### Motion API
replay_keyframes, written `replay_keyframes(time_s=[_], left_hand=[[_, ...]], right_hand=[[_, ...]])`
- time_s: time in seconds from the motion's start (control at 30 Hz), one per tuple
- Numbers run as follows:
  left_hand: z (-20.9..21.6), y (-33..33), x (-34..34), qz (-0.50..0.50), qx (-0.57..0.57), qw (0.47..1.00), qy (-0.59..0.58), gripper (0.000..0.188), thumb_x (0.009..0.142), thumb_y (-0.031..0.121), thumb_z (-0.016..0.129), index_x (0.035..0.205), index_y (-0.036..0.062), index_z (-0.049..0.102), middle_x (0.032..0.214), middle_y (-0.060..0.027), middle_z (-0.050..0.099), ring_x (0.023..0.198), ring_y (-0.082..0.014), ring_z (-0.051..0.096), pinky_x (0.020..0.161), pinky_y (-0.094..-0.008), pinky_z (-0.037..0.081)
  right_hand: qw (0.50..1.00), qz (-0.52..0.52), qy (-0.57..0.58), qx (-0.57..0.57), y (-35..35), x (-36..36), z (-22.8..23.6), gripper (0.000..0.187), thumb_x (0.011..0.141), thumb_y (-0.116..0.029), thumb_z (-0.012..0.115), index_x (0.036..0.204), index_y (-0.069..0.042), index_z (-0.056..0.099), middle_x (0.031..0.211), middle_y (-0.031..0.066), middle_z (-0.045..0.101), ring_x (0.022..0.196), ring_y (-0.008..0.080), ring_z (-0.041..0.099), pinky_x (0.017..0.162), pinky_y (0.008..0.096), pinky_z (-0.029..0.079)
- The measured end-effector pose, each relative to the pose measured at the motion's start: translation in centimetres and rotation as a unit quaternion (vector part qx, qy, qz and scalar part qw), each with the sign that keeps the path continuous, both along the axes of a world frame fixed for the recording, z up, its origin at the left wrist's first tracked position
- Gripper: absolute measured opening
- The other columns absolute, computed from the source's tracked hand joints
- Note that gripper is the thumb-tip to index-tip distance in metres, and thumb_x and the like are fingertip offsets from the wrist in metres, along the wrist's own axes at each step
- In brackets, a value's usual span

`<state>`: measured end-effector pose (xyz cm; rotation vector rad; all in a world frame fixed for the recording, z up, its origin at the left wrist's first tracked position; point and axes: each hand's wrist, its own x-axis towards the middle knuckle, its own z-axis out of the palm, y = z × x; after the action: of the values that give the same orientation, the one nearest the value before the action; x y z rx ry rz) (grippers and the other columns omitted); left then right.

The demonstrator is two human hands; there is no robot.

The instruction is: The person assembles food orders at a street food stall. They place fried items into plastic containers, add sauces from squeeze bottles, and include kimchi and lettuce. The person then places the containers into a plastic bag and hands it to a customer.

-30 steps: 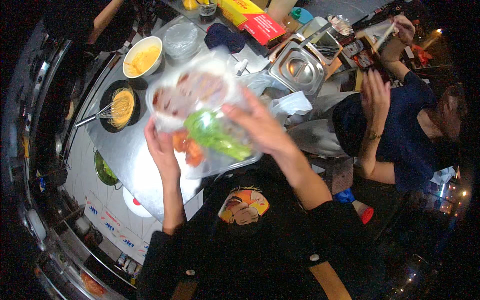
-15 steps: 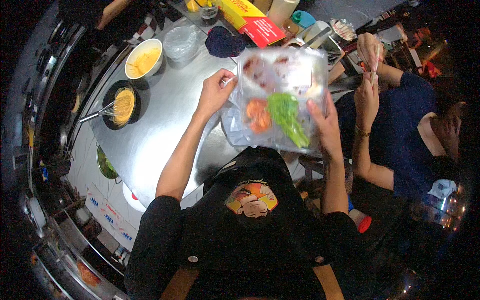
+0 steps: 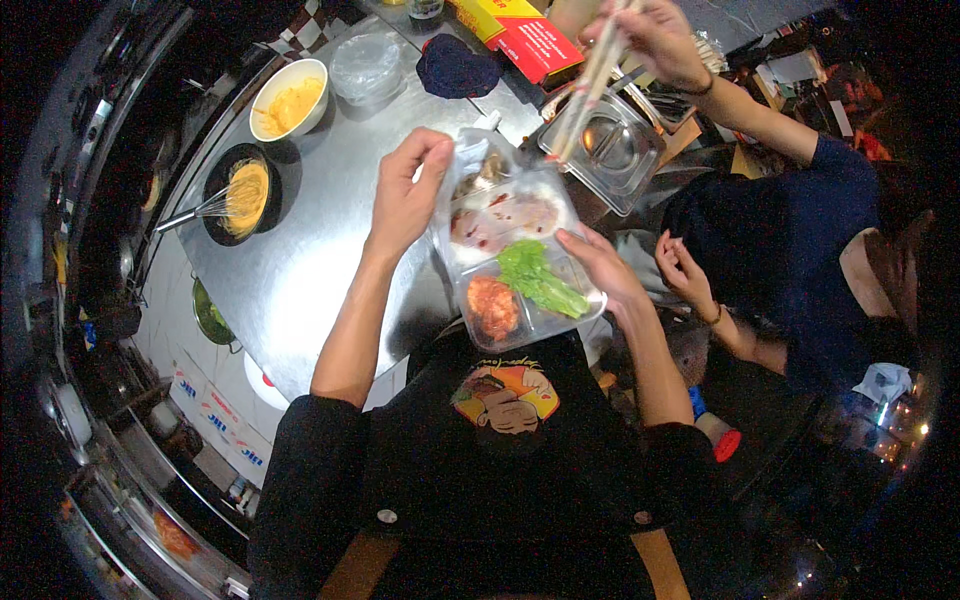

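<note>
A divided meal tray (image 3: 540, 327) with a clear cover is tilted in front of my chest. Green lettuce (image 3: 540, 280) and a red, sauce-coated food (image 3: 493, 306) show in its near compartments; glare blurs the far ones. My right hand (image 3: 610, 270) grips the tray's right edge, thumb on top. Closed at the upper left corner, my left hand (image 3: 405, 195) pinches a thin, whitish plastic bag (image 3: 470, 150), partly hidden by the fingers. A co-worker's hand (image 3: 655, 45) holds wrapped chopsticks (image 3: 590, 90), blurred by motion, with their tip by the tray's far corner.
On the steel table (image 3: 330, 220) stand a white bowl of yellow batter (image 3: 290, 105) and a black bowl with a whisk (image 3: 240, 195). Farther back are a clear plastic tub (image 3: 368, 70), a dark cloth (image 3: 458, 67) and a red-yellow box (image 3: 530, 45). A lidded steel container (image 3: 610, 150) is at right.
The tray has come lower and left, turning in my hands. My left hand has shifted slightly left. The co-worker's chopsticks have swung over toward the tray, and their other hand has dropped lower.
</note>
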<state>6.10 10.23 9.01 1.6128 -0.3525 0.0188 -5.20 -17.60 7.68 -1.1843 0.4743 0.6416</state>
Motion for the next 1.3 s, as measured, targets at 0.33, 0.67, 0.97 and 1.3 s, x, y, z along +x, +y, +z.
replay_keyframes(time_s=[0.33,0.67,0.97,1.3], left_hand=[[0.3,3.3,-0.7,-0.099,-0.048,0.977,0.181,0.023,0.111,0.031,0.054,0.105,0.0088,0.055,0.097,0.0047,0.055,0.092,-0.0044,0.048,0.081,-0.0223,0.040],[0.8,4.1,-2.6,0.063,-0.028,0.990,0.122,0.027,0.104,0.030,0.064,0.116,0.0072,0.056,0.099,-0.0014,0.059,0.087,-0.0090,0.054,0.080,-0.0283,0.046],[-1.1,1.3,-6.3,-0.131,0.535,0.833,-0.051,0.108,0.064,0.059,0.090,0.147,0.0063,0.045,0.119,-0.0194,0.056,0.114,-0.0395,0.058,0.101,-0.0509,0.044],[-5.2,0.1,-12.1,-0.152,0.491,0.851,-0.109,0.127,0.063,0.048,0.092,0.164,0.0144,0.023,0.141,-0.0255,0.042,0.134,-0.0428,0.042,0.113,-0.0578,0.030]], right_hand=[[0.976,0.209,-0.048,0.036,4.4,7.4,-7.0,0.061,0.102,-0.035,0.066,0.146,0.004,0.050,0.139,0.0142,0.061,0.133,0.0192,0.054,0.110,0.0330,0.046],[0.781,0.273,-0.366,-0.426,4.4,10.1,-7.5,0.033,0.097,-0.024,0.061,0.121,0.000,0.066,0.117,0.0222,0.068,0.107,0.0334,0.066,0.094,0.0437,0.050],[0.571,0.399,-0.402,-0.594,1.2,2.6,-6.2,0.034,0.089,-0.020,0.068,0.117,-0.002,0.065,0.105,0.0207,0.066,0.103,0.0421,0.062,0.091,0.0528,0.050],[0.643,0.300,-0.482,-0.514,-0.4,1.4,-6.4,0.076,0.075,-0.030,0.085,0.142,-0.008,0.055,0.136,0.0197,0.057,0.127,0.0394,0.052,0.107,0.0525,0.040]])
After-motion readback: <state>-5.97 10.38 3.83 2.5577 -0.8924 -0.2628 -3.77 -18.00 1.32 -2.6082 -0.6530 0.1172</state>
